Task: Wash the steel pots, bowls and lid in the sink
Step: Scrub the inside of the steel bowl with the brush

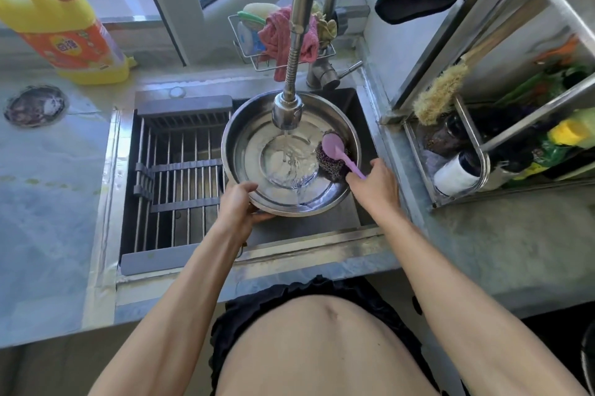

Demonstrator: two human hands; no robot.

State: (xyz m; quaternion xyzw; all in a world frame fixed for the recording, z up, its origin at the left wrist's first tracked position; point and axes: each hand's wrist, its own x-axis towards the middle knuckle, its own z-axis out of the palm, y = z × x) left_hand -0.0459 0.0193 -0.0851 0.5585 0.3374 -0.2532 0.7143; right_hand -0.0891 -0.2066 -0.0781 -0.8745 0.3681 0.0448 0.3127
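A wide steel bowl point(257, 134) is held over the sink point(322, 225), under the faucet head point(287, 112). Water runs from the faucet into the bowl's middle and pools there. My left hand point(240, 205) grips the bowl's near-left rim, thumb over the edge. My right hand point(375, 186) holds the pink handle of a steel-wool scrubber point(331, 160). The scrubber's dark wire pad lies against the bowl's inner right wall. No other pots or lid show in view.
A grey drying rack point(180, 176) spans the sink's left half. A yellow detergent bottle point(61, 25) stands on the counter at far left. A wire caddy point(257, 41) with cloths hangs behind the faucet. A steel shelf point(483, 144) with bottles and a brush stands on the right.
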